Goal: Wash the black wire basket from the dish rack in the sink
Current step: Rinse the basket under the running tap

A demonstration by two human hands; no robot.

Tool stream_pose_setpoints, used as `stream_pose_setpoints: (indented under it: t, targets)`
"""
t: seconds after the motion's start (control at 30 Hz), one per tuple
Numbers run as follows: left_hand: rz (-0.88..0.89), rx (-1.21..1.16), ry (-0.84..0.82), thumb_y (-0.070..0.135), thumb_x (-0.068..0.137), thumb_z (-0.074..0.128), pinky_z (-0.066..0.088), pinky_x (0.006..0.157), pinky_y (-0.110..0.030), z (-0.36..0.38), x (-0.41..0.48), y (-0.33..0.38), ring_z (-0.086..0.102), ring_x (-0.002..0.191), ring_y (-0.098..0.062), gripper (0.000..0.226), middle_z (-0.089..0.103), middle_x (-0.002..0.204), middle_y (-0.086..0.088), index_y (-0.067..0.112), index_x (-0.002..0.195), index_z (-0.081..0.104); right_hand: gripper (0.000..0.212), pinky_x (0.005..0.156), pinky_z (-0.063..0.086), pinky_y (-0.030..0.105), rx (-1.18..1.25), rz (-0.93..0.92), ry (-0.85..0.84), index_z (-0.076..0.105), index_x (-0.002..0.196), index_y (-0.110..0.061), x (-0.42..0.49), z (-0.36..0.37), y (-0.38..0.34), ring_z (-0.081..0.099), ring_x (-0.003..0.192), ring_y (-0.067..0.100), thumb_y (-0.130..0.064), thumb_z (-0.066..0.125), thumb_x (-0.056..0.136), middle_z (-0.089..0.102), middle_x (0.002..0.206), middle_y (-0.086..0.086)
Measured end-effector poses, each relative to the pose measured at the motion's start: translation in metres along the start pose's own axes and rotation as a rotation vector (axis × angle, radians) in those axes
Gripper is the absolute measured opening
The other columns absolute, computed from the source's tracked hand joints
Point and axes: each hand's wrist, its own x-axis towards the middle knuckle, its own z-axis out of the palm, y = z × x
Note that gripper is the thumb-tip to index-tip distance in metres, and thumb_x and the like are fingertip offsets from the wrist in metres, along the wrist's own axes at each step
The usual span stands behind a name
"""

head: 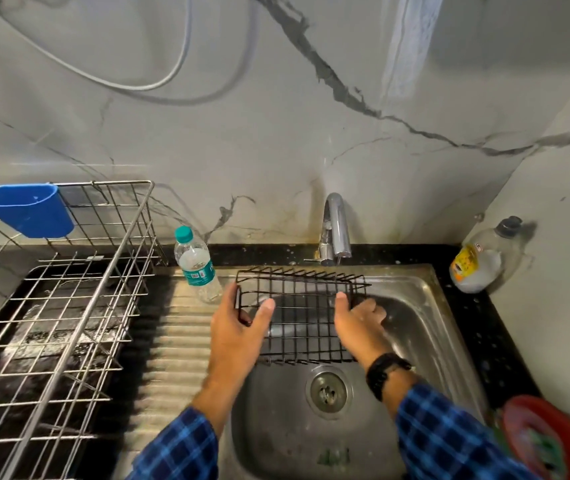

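Black wire basket [306, 317], long axis left-right, open side toward the person.

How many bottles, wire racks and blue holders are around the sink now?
Bottles: 2, the teal-capped clear plastic water bottle and the black-capped clear plastic bottle
Wire racks: 2, the black wire basket and the silver metal wire dish rack
Blue holders: 1, the blue plastic cup
Total: 5

black wire basket [306, 317], tilted, over sink [425, 306]
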Motion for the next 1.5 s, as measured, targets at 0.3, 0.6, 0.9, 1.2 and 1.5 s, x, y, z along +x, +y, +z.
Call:
stream_pose_setpoints:
  t: [0.3,0.6,0.9,1.2,1.5]
  targets:
    - [-0.106,-0.441,0.036,0.062,0.074,0.079,0.043,0.113,-0.037,0.02,0.011,0.001,0.05,0.135,-0.011,0.101,0.051,0.15,-0.001,0.023,0.155,0.033,0.062,0.117,0.0,0.069,-0.491,-0.783,0.224,-0.01,0.158,-0.032,-0.044,0.064,-0.02,-0.015,0.152,0.034,-0.051,0.006,0.101,-0.02,0.166,0.007]
    - [0.035,-0.395,0.059,0.028,0.107,0.035,0.049,0.065,-0.02,0.003,0.009,-0.015,0.051,0.061,0.004,0.035,0.059,0.074,0.019,0.024,0.137,0.053,0.083,0.109,0.042,0.057,0.032,-0.401,0.372,0.036,0.151,-0.034,0.034,-0.012,-0.009,0.041,0.138,0.033,-0.08,0.011,0.086,0.038,0.152,0.014]
    - [0.079,-0.414,0.165,0.027,0.109,0.036,0.051,0.059,-0.017,0.005,0.006,-0.001,0.056,0.071,0.001,0.024,0.056,0.085,0.011,0.028,0.117,0.059,0.063,0.101,0.045,0.058,-0.139,-0.35,0.486,0.053,0.134,-0.025,-0.008,0.002,-0.039,0.038,0.13,0.037,-0.067,0.028,0.094,0.029,0.151,0.007]
    - [0.127,-0.416,0.188,0.023,0.105,0.048,0.041,0.051,-0.021,0.008,-0.01,0.01,0.042,0.058,-0.007,0.015,0.047,0.067,0.008,0.02,0.093,0.057,0.071,0.119,-0.01,0.061,-0.169,-0.448,0.241,0.027,0.155,-0.023,-0.038,0.024,-0.015,-0.003,0.154,0.031,-0.055,0.001,0.097,0.012,0.165,0.014]
    - [0.095,-0.429,0.123,0.025,0.097,0.062,0.043,0.048,-0.019,0.0,-0.012,0.007,0.044,0.057,-0.009,0.011,0.052,0.064,0.006,0.022,0.087,0.065,0.08,0.105,0.045,0.046,0.195,-0.22,0.08,0.024,0.155,-0.033,-0.053,-0.038,0.05,0.044,0.136,0.025,-0.066,0.055,0.088,0.018,0.16,0.001]
